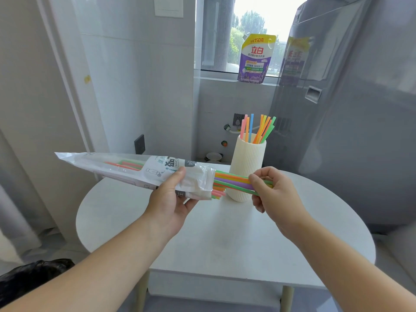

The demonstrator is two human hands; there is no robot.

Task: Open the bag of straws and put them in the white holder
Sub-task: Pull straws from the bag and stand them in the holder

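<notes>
**Drawing a bunch of straws from the opened bag**

Holding the bag point(135, 171) level above the desk point(213, 233), my left hand point(171, 199) has its grip closed around the bag just behind the open mouth, thumb on top. My right hand point(272, 190) has a narrow grip closed on a bunch of straws point(234, 180), green, purple, orange and yellow, that project from the mouth toward the right. More straws remain inside, visible through the clear plastic toward the left end. The white holder point(247, 167) stands on the desk just beyond the bunch, with pink, blue, orange and green straws already upright in it.

Risk, as I judge it: shorter ends of pink and green straws hang loose at the bag mouth below my bunch; drawing the bunch clear could drag them out and drop them on the desk or floor. The bunch also crosses directly in front of the holder, near its wall, so swinging it upright there could strike and tip the holder. The upright straws partly crowd the opening, so the new ends may catch on them.

Surroundings: a detergent pouch point(256, 59) rests on the far windowsill, and a grey appliance point(351, 109) stands at the right, both well apart from the work.
</notes>
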